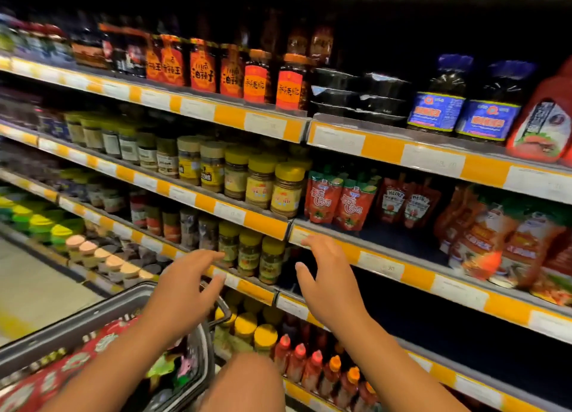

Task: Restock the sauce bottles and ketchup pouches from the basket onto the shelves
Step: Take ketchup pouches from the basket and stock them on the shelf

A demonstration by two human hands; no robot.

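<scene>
The long metal shelves (383,264) with orange-and-white price strips stood largely stocked, though the bay beside the red ketchup pouches (340,199) showed a dark open stretch, so filling looked unfinished. The grey plastic basket (102,312) at lower left held red patterned packets, evidently much left to place. Red sauce bottles (312,366) with coloured caps lined the bottom shelf. The left hand (185,287) and right hand (328,284) hovered spread and empty.

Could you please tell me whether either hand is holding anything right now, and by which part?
Nothing is held: the left hand and right hand are both open and empty in front of the shelves.
</scene>
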